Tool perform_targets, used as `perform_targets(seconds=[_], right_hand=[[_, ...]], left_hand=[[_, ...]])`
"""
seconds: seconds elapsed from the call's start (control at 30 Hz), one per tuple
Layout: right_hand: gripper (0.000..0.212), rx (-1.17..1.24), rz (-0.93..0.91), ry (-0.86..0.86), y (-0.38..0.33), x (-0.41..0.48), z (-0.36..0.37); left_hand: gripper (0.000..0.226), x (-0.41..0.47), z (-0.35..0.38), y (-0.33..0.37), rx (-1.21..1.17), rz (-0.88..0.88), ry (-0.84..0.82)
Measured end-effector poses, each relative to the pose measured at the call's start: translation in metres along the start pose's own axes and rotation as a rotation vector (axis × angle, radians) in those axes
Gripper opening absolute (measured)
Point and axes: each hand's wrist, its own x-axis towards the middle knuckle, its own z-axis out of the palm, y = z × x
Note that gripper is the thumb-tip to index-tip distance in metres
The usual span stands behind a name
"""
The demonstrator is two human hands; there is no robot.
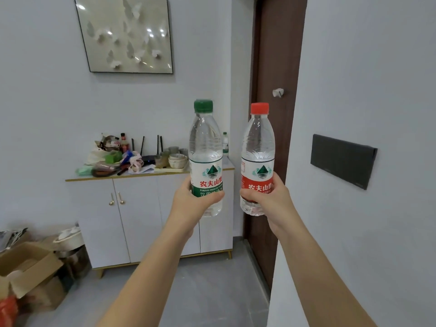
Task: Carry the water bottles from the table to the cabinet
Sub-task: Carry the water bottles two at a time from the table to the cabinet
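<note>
a home: a white cabinet (132,215) with messy things on top (bowls (177,159) too), a butterfly picture (125,34), a brown door (273,90).

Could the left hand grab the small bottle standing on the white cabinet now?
Probably not yet: the left hand is full, gripping the green-capped clear plastic bottle, and the white cabinet looks beyond arm's reach.

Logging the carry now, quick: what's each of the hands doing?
Left hand: closed around the green-capped water bottle.
Right hand: closed around the red-capped water bottle.
</note>
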Motion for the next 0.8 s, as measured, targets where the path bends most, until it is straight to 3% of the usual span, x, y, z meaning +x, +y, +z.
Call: perform_targets(seconds=[0.8], right_hand=[[0.064, 0.073, 0.004, -0.07, 0.123, 0.357, 0.031]], left_hand=[[0.051, 0.34, 0.043, -0.104, -0.01, 0.079, 0.112]])
